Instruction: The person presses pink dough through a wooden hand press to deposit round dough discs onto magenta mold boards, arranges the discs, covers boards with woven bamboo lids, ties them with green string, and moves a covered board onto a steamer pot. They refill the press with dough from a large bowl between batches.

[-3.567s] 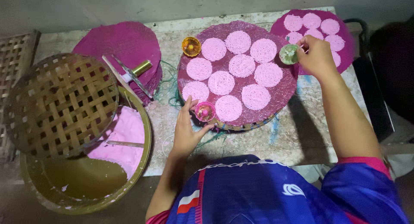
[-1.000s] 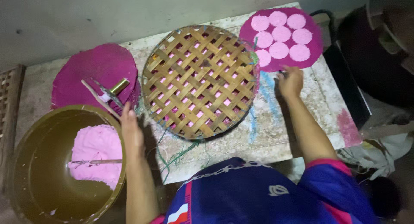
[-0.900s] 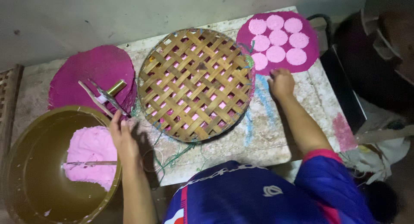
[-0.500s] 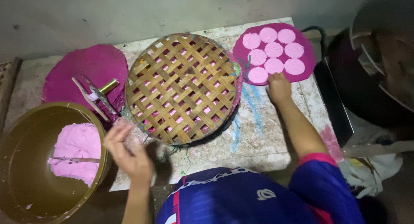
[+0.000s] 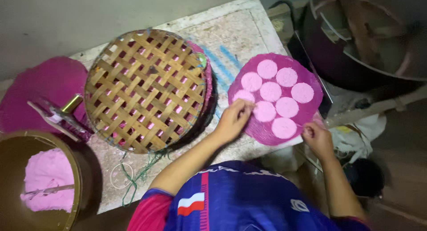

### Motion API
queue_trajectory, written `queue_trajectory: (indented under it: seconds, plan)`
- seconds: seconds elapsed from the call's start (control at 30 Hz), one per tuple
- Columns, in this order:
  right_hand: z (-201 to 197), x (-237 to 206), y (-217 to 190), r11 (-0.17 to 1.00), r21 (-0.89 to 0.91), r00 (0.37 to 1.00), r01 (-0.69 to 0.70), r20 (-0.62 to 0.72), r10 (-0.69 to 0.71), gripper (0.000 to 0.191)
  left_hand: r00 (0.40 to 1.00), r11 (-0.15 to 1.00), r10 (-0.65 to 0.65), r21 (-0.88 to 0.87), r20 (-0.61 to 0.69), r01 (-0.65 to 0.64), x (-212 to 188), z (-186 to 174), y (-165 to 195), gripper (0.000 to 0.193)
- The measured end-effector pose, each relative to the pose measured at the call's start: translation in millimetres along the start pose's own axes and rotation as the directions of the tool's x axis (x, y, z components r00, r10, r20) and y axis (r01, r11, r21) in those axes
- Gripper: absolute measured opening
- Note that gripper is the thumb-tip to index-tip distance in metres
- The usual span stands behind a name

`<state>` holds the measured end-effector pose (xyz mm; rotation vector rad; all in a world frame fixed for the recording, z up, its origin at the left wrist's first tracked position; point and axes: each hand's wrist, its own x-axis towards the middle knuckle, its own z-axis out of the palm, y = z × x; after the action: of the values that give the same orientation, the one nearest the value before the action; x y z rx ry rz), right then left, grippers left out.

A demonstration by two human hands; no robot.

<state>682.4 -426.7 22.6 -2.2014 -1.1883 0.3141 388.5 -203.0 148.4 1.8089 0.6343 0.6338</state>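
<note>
Now both hands grip the purple mat, left hand at nine o'clock, right hand at five, seven pink discs already laid on it.

Speckled stone table — lattice tray, magenta mats, green string.

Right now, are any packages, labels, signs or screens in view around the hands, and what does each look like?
No packages, signs or screens show.
Shirt patch: lower centre, on the person's blue shirt; small rectangle, white over red.
Shirt emblem: right of it, near the right arm; small white outline shape, too blurred to tell more.
Both hands, left hand and right hand, rest at the magenta round mat carrying pink discs.
</note>
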Motion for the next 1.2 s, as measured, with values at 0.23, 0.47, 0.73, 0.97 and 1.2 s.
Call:
queue_trajectory:
  seconds: [0.23, 0.47, 0.73, 0.97, 1.2]
  plan:
    - [17.9, -27.2, 64.2, 0.493, 0.848, 0.859, -0.193, -0.098, 0.503, 0.018, 0.933, 0.888, 0.042, 0.442, -0.357, 0.129, 118.8, 65.5, -119.6, 0.035]
    - [42.1, -16.5, 38.4, 0.863, 0.505, 0.815, -0.013, -0.495, 0.302, 0.007, 0.897, 0.774, -0.346, 0.456, -0.274, 0.439, 170.6, 64.7, -115.7, 0.033]
    - [-1.2, 8.4, -24.9, 0.960, 0.262, 0.848, 0.102, -0.527, 0.054, 0.022, 0.973, 0.828, 0.063, 0.557, -0.221, 0.073, 149.5, 36.3, -57.5, 0.022]
    - [-112.3, 98.0, -80.0, 0.856, 0.475, 0.967, 0.203, -0.232, -0.100, 0.009, 0.928, 0.892, 0.262, 0.435, -0.264, -0.128, 110.9, -46.6, 46.5, 0.020]
    - [-109.8, 177.4, -241.0, 0.770, 0.411, 0.870, 0.488, -0.159, -0.467, 0.008, 0.744, 0.879, 0.385, 0.463, -0.547, -0.115, 58.2, -220.3, 99.8, 0.023]
